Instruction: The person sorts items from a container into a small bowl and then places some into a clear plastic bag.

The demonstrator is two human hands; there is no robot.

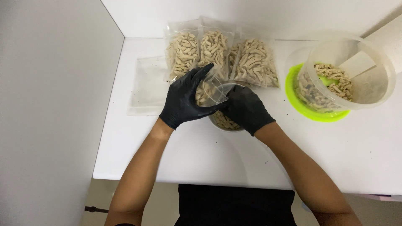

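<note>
We've got the left hand [184,102] clamped on a small clear pouch [211,90], mouth tipped over the small cup [224,121] of pale sticks, and the right hand [247,109] wrapped round that cup's far side; both sit just in front of the row of filled pouches [222,54], with the big tub [347,77] on its green lid [293,98] well off to the right of the cup. To do this cleanly we keep the pouch mouth pinched wide and touching the cup rim, and pour slowly so no sticks land on the white table [188,155].

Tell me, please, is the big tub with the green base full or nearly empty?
Nearly empty: the clear tub holds only a shallow layer of beige pieces.
</note>
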